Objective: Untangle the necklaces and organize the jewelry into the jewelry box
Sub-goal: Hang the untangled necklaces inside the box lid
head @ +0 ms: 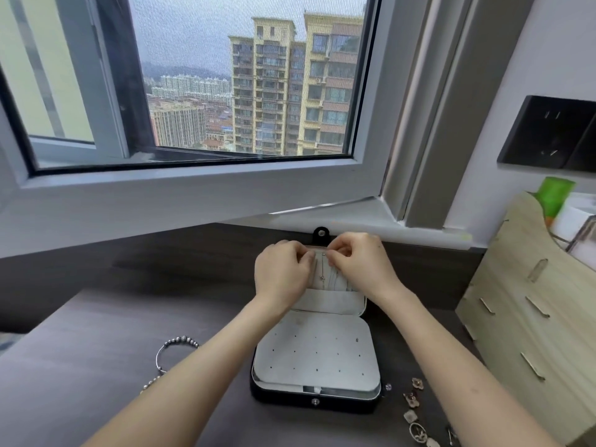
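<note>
An open black jewelry box (316, 400) with a pale lining lies on the dark desk. Its perforated earring panel faces up in the near half. A thin silver necklace (322, 269) with a small pendant hangs down the raised lid's lining. Both hands are at the top of the lid. My left hand (282, 274) has its fingers curled against the lid's upper edge beside the chain. My right hand (359, 262) pinches the top end of the chain near a small hook. A beaded bracelet (175, 346) lies left of the box, partly under my left forearm.
Several earrings and small gold pieces (416, 411) lie right of the box by my right forearm. A wooden drawer organizer (529, 317) stands at the right with a green bottle (556, 195) behind it. The window sill runs just behind the box.
</note>
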Demonstrator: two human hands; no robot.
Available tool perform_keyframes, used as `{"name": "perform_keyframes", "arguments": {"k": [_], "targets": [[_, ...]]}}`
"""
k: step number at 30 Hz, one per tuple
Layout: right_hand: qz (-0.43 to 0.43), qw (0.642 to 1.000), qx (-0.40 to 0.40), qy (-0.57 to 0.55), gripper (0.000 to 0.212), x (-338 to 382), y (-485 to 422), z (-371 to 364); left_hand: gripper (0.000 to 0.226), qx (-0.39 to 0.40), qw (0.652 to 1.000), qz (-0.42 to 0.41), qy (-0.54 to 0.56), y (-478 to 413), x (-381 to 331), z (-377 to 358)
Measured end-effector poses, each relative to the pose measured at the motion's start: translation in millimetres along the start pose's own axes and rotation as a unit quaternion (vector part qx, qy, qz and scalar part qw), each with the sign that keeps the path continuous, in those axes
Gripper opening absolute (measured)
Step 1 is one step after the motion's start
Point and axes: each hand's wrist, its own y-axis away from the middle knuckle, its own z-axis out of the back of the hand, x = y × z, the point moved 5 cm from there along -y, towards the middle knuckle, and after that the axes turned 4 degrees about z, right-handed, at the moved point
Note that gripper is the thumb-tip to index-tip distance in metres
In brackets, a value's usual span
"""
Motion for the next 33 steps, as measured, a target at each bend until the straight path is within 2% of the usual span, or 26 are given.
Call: {"name": "perform_keyframes", "arguments": {"k": [4, 8, 12, 19, 24, 28, 33], "targets": [[-0.013, 0.993, -0.037, 0.107, 0.016, 2.1, 2.5, -9.2, 0.022, -0.054, 0.998, -0.002, -0.026, 1.4, -3.8, -1.8], [-0.069, 0.988, -0.073, 0.122, 0.019, 4.3, 3.2, -14.6, 0.027, -0.073, 0.995, 0.010, -0.071, -1.6, -10.4, -4.3], [-0.078, 0.985, -0.057, 0.145, 0.023, 9.5, 7.7, -18.9, 0.024, -0.076, 0.991, 0.001, -0.110, -0.5, -16.9, -4.8], [-0.073, 0.987, -0.002, 0.141, 0.021, 10.2, 20.2, -25.1, 0.037, -0.032, 0.979, -0.056, -0.193, 10.7, -11.2, -10.3], [-0.068, 0.992, -0.007, 0.109, 0.020, 9.6, 28.0, -21.2, 0.024, -0.012, 0.972, -0.098, -0.212, 21.6, -2.6, -17.1], [-0.070, 0.992, -0.018, 0.102, 0.031, 10.4, 32.4, -15.3, 0.004, -0.015, 0.974, -0.111, -0.196, 22.0, -0.3, -14.4], [-0.079, 0.995, -0.007, 0.055, 0.038, 11.3, 36.7, -16.8, 0.029, 0.083, 0.989, -0.030, -0.118, 25.6, 3.0, -10.8]]}}
